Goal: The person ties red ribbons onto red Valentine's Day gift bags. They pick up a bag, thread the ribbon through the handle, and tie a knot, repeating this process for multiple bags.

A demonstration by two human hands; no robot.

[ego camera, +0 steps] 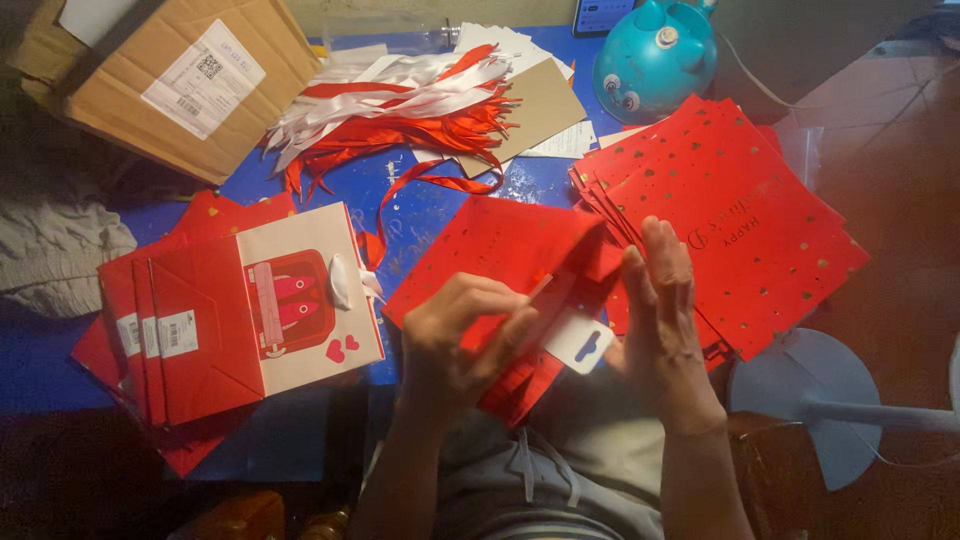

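Item: red paper bag (500, 250), near table edge; your left hand (455, 345) fingers clamped on its fold, right hand (665, 320) fingers together, flat; risk: white tag (580, 342) tears if you tug

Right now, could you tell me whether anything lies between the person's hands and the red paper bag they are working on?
Nothing visible does. The left hand already grips the red paper bag, and the right hand rests against its right edge, beside the white hang tab.
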